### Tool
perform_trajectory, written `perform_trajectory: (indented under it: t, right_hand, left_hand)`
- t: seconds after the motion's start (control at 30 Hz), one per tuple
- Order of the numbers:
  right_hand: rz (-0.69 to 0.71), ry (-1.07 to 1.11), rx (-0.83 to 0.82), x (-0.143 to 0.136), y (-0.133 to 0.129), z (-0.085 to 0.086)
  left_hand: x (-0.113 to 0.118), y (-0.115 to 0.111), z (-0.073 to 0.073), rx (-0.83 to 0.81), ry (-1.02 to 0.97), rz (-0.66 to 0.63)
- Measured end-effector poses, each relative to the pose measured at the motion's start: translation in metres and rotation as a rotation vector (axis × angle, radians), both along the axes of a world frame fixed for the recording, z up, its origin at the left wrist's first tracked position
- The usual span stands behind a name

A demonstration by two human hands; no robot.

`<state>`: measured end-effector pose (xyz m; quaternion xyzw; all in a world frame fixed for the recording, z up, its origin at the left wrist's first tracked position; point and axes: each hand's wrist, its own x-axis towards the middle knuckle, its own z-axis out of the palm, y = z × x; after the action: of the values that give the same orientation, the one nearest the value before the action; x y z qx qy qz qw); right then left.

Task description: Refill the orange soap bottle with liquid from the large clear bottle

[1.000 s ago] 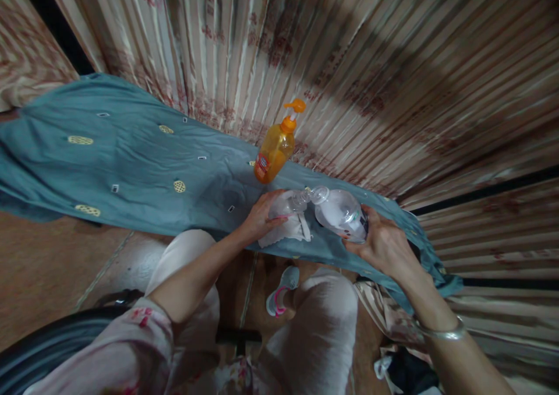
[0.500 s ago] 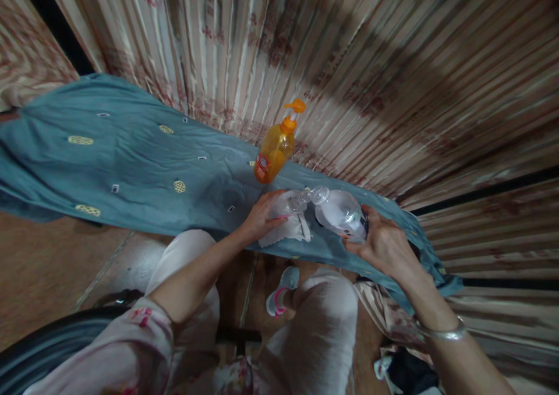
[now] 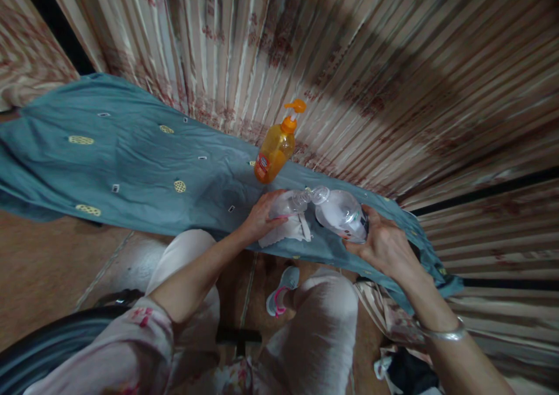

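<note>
My left hand (image 3: pixel 262 215) is wrapped round a small clear bottle (image 3: pixel 289 204), which tilts with its open neck toward the right. In my right hand (image 3: pixel 381 240) is a larger clear bottle (image 3: pixel 341 213) with a white and dark label, tipped so that its neck points left. The two necks meet or nearly meet; whether liquid passes between them I cannot tell. Beneath the small bottle a white cloth or tissue (image 3: pixel 286 232) lies on the blue-green tablecloth (image 3: pixel 144 156). Behind my left hand stands an orange pump bottle (image 3: pixel 275 150), part full, with a red label.
A pleated, patterned curtain (image 3: pixel 227 51) hangs right behind the narrow covered table. My knees (image 3: pixel 332 302) are close to its front edge. Dark and pale fabric (image 3: pixel 410 371) lies on the floor at lower right. A black curved object (image 3: pixel 56 342) is at lower left.
</note>
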<state>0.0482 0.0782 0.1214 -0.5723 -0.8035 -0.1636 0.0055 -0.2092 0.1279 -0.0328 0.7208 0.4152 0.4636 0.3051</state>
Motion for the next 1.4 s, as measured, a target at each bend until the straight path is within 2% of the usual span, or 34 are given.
perform_trajectory:
  t: [0.47,0.8,1.4]
  right_hand:
    - [0.01,0.007,0.0,-0.0004,0.0,-0.0003]
    - [0.029,0.018,0.009,0.0023,-0.0005,-0.0016]
    - [-0.011,0.018,-0.012,-0.0007,-0.0012,0.0006]
  left_hand:
    - [-0.0001,-0.0016,0.0037,-0.02,0.027,0.007]
    - [0.0001,0.0005,0.0007,-0.004,0.018,0.004]
    - [-0.0004,-0.0012,0.0051,-0.024,0.023,0.008]
